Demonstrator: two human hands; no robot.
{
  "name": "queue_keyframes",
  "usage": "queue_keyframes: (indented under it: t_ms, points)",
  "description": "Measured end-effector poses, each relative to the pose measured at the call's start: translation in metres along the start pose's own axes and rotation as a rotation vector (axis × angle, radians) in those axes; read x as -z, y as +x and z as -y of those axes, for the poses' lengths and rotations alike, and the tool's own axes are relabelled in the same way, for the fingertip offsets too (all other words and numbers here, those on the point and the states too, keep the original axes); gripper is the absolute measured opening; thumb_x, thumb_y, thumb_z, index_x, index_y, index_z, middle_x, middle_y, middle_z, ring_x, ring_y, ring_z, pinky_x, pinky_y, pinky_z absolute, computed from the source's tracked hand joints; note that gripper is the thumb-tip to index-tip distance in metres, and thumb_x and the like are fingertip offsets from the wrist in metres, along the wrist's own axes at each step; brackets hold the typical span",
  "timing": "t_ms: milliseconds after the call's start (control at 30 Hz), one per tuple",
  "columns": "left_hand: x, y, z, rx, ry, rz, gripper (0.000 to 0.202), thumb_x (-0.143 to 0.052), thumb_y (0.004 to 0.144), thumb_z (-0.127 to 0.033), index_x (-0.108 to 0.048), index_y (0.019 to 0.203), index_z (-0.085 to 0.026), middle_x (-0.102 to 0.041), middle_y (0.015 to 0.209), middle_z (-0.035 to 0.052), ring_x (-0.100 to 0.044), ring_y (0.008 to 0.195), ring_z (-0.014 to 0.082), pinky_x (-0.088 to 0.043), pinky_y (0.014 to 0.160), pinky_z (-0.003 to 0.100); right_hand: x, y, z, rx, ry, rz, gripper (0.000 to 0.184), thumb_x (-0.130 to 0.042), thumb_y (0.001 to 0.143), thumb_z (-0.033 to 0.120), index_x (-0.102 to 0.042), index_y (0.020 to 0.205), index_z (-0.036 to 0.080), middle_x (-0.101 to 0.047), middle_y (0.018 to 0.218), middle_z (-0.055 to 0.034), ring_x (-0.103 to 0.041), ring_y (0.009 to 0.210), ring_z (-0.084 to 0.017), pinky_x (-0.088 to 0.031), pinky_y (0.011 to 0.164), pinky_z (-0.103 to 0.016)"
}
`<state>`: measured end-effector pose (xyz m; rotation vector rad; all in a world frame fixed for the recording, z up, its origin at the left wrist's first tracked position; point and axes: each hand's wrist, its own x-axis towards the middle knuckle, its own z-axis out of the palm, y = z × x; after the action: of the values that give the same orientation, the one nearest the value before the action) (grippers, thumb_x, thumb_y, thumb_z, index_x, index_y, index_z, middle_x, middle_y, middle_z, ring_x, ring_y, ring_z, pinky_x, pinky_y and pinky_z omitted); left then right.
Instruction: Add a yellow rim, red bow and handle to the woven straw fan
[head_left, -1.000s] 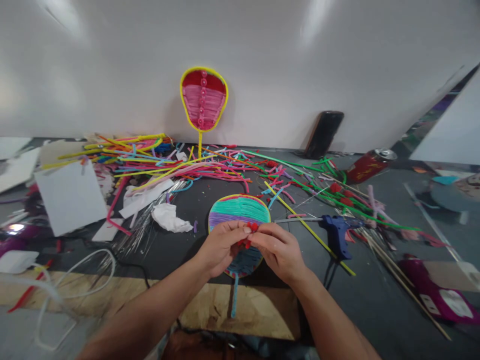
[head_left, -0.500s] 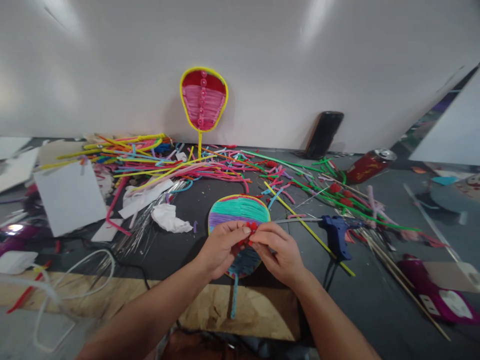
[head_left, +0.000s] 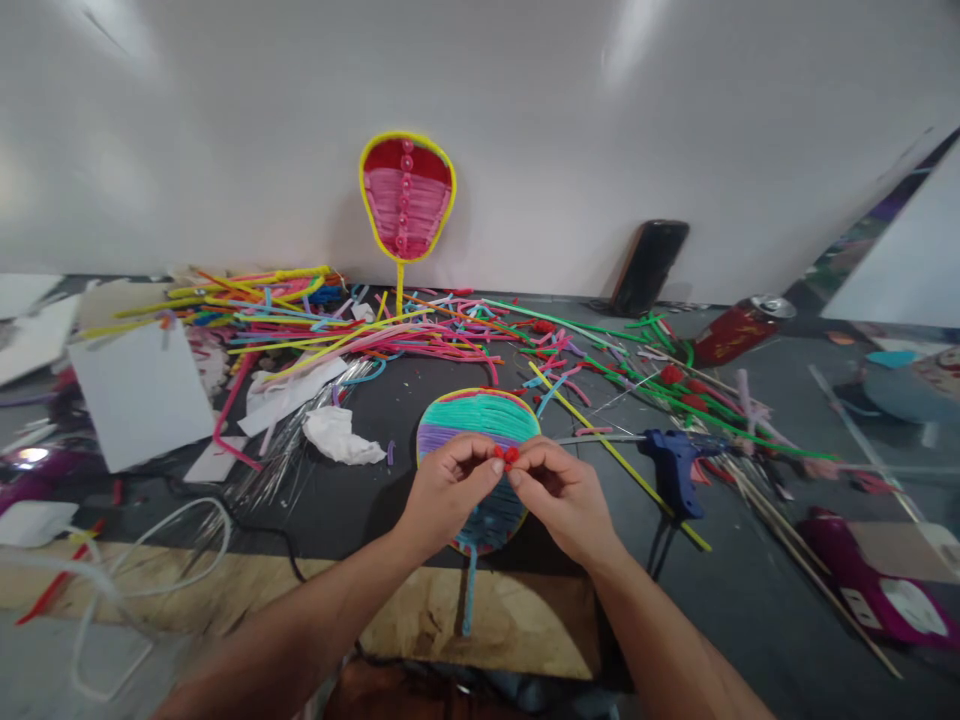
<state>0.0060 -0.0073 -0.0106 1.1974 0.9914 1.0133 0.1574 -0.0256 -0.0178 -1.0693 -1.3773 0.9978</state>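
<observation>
My left hand (head_left: 448,492) and my right hand (head_left: 564,497) meet at the fingertips over the table, both pinched on a small red pipe-cleaner piece (head_left: 505,456). Right beneath them lies a round fan made of pipe cleaners (head_left: 478,418), with teal and purple stripes, a darker blue lower half and a thin blue handle (head_left: 469,595). My hands cover the fan's middle. A second fan (head_left: 407,196), pink and red with a yellow rim, stands upright against the white wall behind.
A heap of loose coloured pipe cleaners (head_left: 322,325) covers the back of the table. A blue glue gun (head_left: 675,467) lies right of my hands. A red can (head_left: 735,330), a black phone (head_left: 649,266), white sheets (head_left: 139,395) and crumpled tissue (head_left: 341,437) lie around.
Both hands rose slightly and drew their fingertips together on the red piece; my right hand's fingers have curled in more tightly. The fan beneath has not moved.
</observation>
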Motion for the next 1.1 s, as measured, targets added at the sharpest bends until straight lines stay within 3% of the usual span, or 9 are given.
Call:
queue_keyframes:
  t_ms: [200, 367, 667, 1100]
  points:
    - [0.0028, 0.0015, -0.0011, -0.194, 0.273, 0.022, 0.007, -0.058, 0.077, -0.019, -0.061, 0.074, -0.015, -0.059, 0.076, 0.0028, -0.055, 0.073, 0.0152, -0.044, 0.069, 0.026, 0.0004, 0.0014, 0.0003, -0.106, 0.053, 0.02, 0.011, -0.062, 0.075, 0.019, -0.06, 0.065, 0.019, -0.056, 0.065, 0.0013, -0.05, 0.061, -0.012, -0.04, 0.057, -0.023]
    - [0.0039, 0.0023, -0.0034, -0.275, 0.385, 0.014, 0.007, -0.059, 0.077, -0.019, -0.061, 0.072, -0.015, -0.062, 0.076, 0.0039, -0.057, 0.076, 0.0165, -0.045, 0.073, 0.027, -0.0006, 0.002, 0.0013, -0.155, 0.078, 0.033, 0.011, -0.063, 0.073, 0.021, -0.059, 0.063, 0.019, -0.053, 0.062, 0.0023, -0.047, 0.059, -0.011, -0.038, 0.055, -0.023]
    - [0.0044, 0.0065, -0.0057, -0.134, 0.232, 0.032, 0.014, -0.057, 0.078, -0.024, -0.059, 0.066, -0.016, -0.054, 0.066, -0.0009, -0.05, 0.063, 0.0114, -0.042, 0.06, 0.022, -0.0025, 0.0013, 0.0006, -0.202, 0.131, 0.029, 0.014, -0.064, 0.076, 0.028, -0.058, 0.067, 0.018, -0.049, 0.062, 0.0035, -0.042, 0.055, -0.01, -0.035, 0.051, -0.022]
    - [0.0065, 0.0033, -0.0063, -0.241, 0.3, 0.078, 0.012, -0.059, 0.082, -0.022, -0.064, 0.075, -0.015, -0.062, 0.077, 0.0041, -0.057, 0.078, 0.0163, -0.045, 0.073, 0.027, 0.0023, 0.0018, 0.004, -0.257, 0.104, 0.134, 0.03, -0.058, 0.081, 0.036, -0.051, 0.059, 0.018, -0.048, 0.056, 0.0036, -0.043, 0.054, -0.01, -0.036, 0.053, -0.023]
